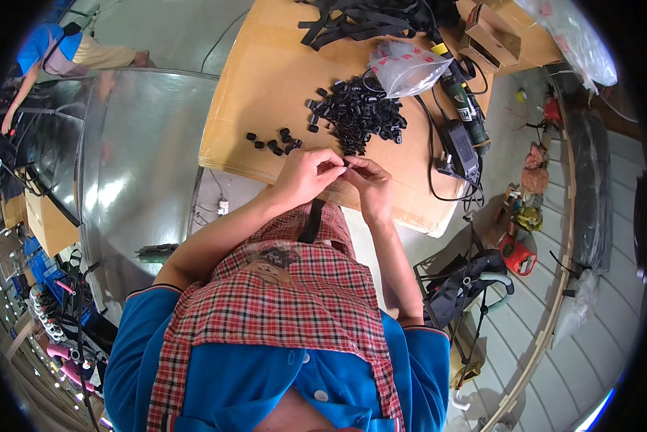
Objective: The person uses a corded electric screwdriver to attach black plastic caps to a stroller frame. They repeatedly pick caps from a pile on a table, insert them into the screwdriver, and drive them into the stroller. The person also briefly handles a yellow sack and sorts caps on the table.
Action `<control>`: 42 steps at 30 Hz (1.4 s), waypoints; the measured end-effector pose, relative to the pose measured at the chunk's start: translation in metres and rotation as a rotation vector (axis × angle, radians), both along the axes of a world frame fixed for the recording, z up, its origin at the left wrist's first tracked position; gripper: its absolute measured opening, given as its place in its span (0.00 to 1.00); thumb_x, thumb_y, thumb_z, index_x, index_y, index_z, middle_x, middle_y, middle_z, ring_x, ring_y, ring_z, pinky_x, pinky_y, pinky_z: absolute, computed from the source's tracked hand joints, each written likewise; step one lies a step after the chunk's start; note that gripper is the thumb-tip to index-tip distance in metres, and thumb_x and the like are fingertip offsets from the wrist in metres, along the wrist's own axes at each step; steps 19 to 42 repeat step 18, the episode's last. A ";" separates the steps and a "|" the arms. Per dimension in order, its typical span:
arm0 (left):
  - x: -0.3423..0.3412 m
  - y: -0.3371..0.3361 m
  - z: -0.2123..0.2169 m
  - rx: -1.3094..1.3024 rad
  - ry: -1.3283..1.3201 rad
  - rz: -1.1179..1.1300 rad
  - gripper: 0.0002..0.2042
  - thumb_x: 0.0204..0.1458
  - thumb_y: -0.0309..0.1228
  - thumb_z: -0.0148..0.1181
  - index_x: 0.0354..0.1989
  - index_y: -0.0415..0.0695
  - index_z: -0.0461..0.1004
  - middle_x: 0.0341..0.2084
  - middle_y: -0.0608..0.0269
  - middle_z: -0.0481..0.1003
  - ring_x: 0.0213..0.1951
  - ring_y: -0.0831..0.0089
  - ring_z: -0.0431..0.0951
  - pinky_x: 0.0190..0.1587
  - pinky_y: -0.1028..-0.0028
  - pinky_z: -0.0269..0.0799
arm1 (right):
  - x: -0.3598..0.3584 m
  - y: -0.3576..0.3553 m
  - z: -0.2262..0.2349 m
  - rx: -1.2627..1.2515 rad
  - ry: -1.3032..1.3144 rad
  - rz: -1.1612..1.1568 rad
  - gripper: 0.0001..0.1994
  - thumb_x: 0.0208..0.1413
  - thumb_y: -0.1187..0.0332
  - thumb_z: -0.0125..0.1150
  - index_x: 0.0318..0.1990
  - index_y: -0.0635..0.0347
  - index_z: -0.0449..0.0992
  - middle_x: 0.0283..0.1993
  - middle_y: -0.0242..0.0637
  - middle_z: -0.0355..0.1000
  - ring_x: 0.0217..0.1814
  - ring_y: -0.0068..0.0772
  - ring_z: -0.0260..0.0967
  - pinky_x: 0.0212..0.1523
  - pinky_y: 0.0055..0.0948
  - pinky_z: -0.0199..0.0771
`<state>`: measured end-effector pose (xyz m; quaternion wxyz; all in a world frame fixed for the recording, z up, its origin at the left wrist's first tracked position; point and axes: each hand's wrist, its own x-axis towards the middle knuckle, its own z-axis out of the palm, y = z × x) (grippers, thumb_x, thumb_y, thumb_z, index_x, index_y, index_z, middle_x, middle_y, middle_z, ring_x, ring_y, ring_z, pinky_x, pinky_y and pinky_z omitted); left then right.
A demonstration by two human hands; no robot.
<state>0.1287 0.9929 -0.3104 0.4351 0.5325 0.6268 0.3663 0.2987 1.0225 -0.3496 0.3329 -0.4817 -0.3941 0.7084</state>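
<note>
2 hands (pixel 341 176) pinch strap (pixel 312 219); buckle possibly between.

clear plastic bag (pixel 408 67), green power tool (pixel 465 102), black adapter (pixel 461 146), cardboard box (pixel 492 34)

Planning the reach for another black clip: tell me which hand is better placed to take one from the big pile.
Probably the right hand: the big pile of black clips lies just beyond it. The left hand sits nearer the small cluster of clips. Both pinch the black strap.

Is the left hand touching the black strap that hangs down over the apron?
Touching. The head view shows the left hand and right hand pinched together on the top end of the black strap.
</note>
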 end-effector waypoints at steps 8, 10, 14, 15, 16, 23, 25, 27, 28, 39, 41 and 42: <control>-0.008 -0.005 -0.015 0.203 0.048 0.070 0.07 0.51 0.24 0.67 0.36 0.38 0.77 0.29 0.59 0.79 0.27 0.73 0.79 0.32 0.74 0.76 | -0.009 -0.008 -0.004 -0.178 0.301 -0.010 0.09 0.57 0.80 0.62 0.45 0.70 0.79 0.43 0.40 0.79 0.41 0.27 0.77 0.46 0.25 0.79; -0.015 -0.006 -0.021 0.210 0.113 0.027 0.07 0.51 0.24 0.67 0.36 0.39 0.76 0.31 0.59 0.78 0.29 0.70 0.80 0.33 0.72 0.77 | -0.011 -0.003 -0.002 -0.106 0.216 0.053 0.10 0.57 0.79 0.63 0.46 0.68 0.80 0.42 0.39 0.79 0.40 0.26 0.77 0.43 0.26 0.79; -0.045 0.006 -0.036 0.259 0.480 0.008 0.04 0.51 0.25 0.65 0.33 0.41 0.76 0.28 0.59 0.77 0.30 0.64 0.80 0.32 0.67 0.76 | -0.006 0.024 -0.013 0.420 -0.428 0.142 0.08 0.59 0.77 0.61 0.45 0.66 0.80 0.46 0.38 0.77 0.41 0.29 0.78 0.42 0.28 0.79; -0.050 0.013 -0.040 0.366 0.542 0.044 0.05 0.50 0.26 0.65 0.34 0.42 0.77 0.29 0.59 0.76 0.29 0.60 0.79 0.32 0.65 0.75 | -0.003 0.034 -0.017 0.510 -0.597 0.128 0.08 0.59 0.76 0.62 0.45 0.64 0.80 0.46 0.39 0.77 0.40 0.31 0.78 0.41 0.28 0.79; -0.052 0.015 -0.042 0.381 0.596 0.016 0.06 0.50 0.27 0.66 0.35 0.43 0.78 0.30 0.59 0.76 0.30 0.59 0.78 0.33 0.64 0.76 | 0.001 0.044 -0.022 0.599 -0.767 0.113 0.08 0.59 0.74 0.62 0.45 0.63 0.80 0.45 0.39 0.77 0.39 0.32 0.78 0.40 0.28 0.79; -0.048 0.026 -0.044 0.365 0.639 -0.045 0.07 0.51 0.29 0.65 0.38 0.44 0.79 0.33 0.59 0.77 0.38 0.58 0.79 0.42 0.65 0.75 | -0.003 0.053 -0.013 0.664 -0.981 0.135 0.08 0.59 0.73 0.63 0.44 0.60 0.81 0.47 0.40 0.77 0.37 0.35 0.79 0.42 0.30 0.79; -0.048 0.026 -0.044 0.365 0.639 -0.045 0.07 0.51 0.29 0.65 0.38 0.44 0.79 0.33 0.59 0.77 0.38 0.58 0.79 0.42 0.65 0.75 | -0.003 0.053 -0.013 0.664 -0.981 0.135 0.08 0.59 0.73 0.63 0.44 0.60 0.81 0.47 0.40 0.77 0.37 0.35 0.79 0.42 0.30 0.79; -0.048 0.026 -0.044 0.365 0.639 -0.045 0.07 0.51 0.29 0.65 0.38 0.44 0.79 0.33 0.59 0.77 0.38 0.58 0.79 0.42 0.65 0.75 | -0.003 0.053 -0.013 0.664 -0.981 0.135 0.08 0.59 0.73 0.63 0.44 0.60 0.81 0.47 0.40 0.77 0.37 0.35 0.79 0.42 0.30 0.79; -0.048 0.026 -0.044 0.365 0.639 -0.045 0.07 0.51 0.29 0.65 0.38 0.44 0.79 0.33 0.59 0.77 0.38 0.58 0.79 0.42 0.65 0.75 | -0.003 0.053 -0.013 0.664 -0.981 0.135 0.08 0.59 0.73 0.63 0.44 0.60 0.81 0.47 0.40 0.77 0.37 0.35 0.79 0.42 0.30 0.79; -0.048 0.026 -0.044 0.365 0.639 -0.045 0.07 0.51 0.29 0.65 0.38 0.44 0.79 0.33 0.59 0.77 0.38 0.58 0.79 0.42 0.65 0.75 | -0.003 0.053 -0.013 0.664 -0.981 0.135 0.08 0.59 0.73 0.63 0.44 0.60 0.81 0.47 0.40 0.77 0.37 0.35 0.79 0.42 0.30 0.79; -0.048 0.026 -0.044 0.365 0.639 -0.045 0.07 0.51 0.29 0.65 0.38 0.44 0.79 0.33 0.59 0.77 0.38 0.58 0.79 0.42 0.65 0.75 | -0.003 0.053 -0.013 0.664 -0.981 0.135 0.08 0.59 0.73 0.63 0.44 0.60 0.81 0.47 0.40 0.77 0.37 0.35 0.79 0.42 0.30 0.79; -0.048 0.026 -0.044 0.365 0.639 -0.045 0.07 0.51 0.29 0.65 0.38 0.44 0.79 0.33 0.59 0.77 0.38 0.58 0.79 0.42 0.65 0.75 | -0.003 0.053 -0.013 0.664 -0.981 0.135 0.08 0.59 0.73 0.63 0.44 0.60 0.81 0.47 0.40 0.77 0.37 0.35 0.79 0.42 0.30 0.79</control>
